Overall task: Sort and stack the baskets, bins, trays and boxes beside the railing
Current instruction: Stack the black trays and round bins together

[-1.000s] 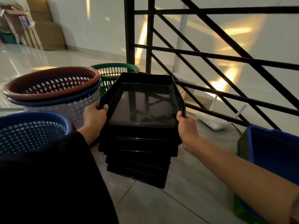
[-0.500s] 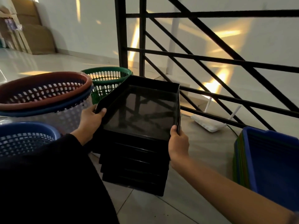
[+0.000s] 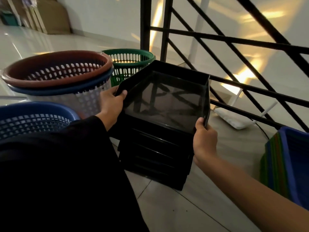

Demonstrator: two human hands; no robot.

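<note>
At far left a blue laundry basket point(image 3: 33, 118) sits low on the floor, and behind it a brown basket point(image 3: 56, 67) is nested in a blue-rimmed white one point(image 3: 87, 99), likely grouped there by shape. A green basket point(image 3: 128, 64) stands beyond them by the railing post point(image 3: 145, 30).

The left hand point(image 3: 111, 102) holds the left wall of the top black tray point(image 3: 167, 101), thumb hooked over the rim and fingers underneath; its grip is closed on the tray. The tray is tilted, raised above the stack of black trays point(image 3: 155, 154) on the tiled floor point(image 3: 192, 206). It seems to be held at both sides to line it up with the trays below, though whether it is being set down or lifted off I cannot tell.

The right hand point(image 3: 204, 143) pinches the tray's near right corner, grip closed on the rim. Further right a white router point(image 3: 234, 118) lies under the railing, and at the edge stands a blue bin point(image 3: 296, 161) nested over green ones.
</note>
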